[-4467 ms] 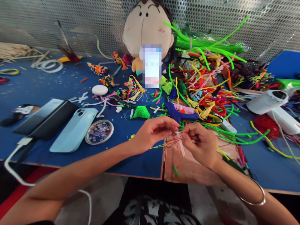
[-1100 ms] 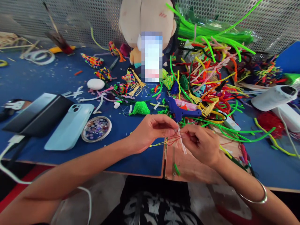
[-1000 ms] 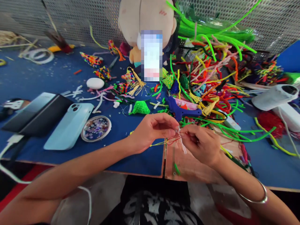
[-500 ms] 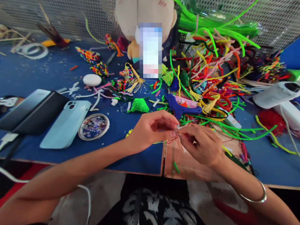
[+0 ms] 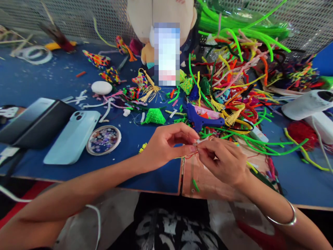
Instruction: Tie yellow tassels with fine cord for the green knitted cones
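My left hand (image 5: 170, 146) is closed in a pinch, thumb and fingertips on a thin red thread (image 5: 191, 155). Directly opposite, my right hand (image 5: 226, 159) pinches the same thread, its fingertips almost meeting those of the left. A small whitish piece (image 5: 199, 141) shows between the fingertips; what it is cannot be made out. Both hands hover over the table's front part, beside a brown board (image 5: 208, 184). A blue glue gun (image 5: 203, 118) lies just beyond them. Behind my left wrist peeks a bit of yellow fuzzy material (image 5: 143, 148), mostly hidden.
To the left are a light blue phone (image 5: 71, 139), a dark folding case (image 5: 39, 121) and a round dish of beads (image 5: 104, 140). Tangled pipe cleaners (image 5: 234, 80) pile up at the right. A green fuzzy piece (image 5: 154, 116) and a white oval object (image 5: 101, 87) lie further back.
Both hands keep their pinch at nearly the same spot. My right fingers have shifted very slightly; the view has tilted a little.
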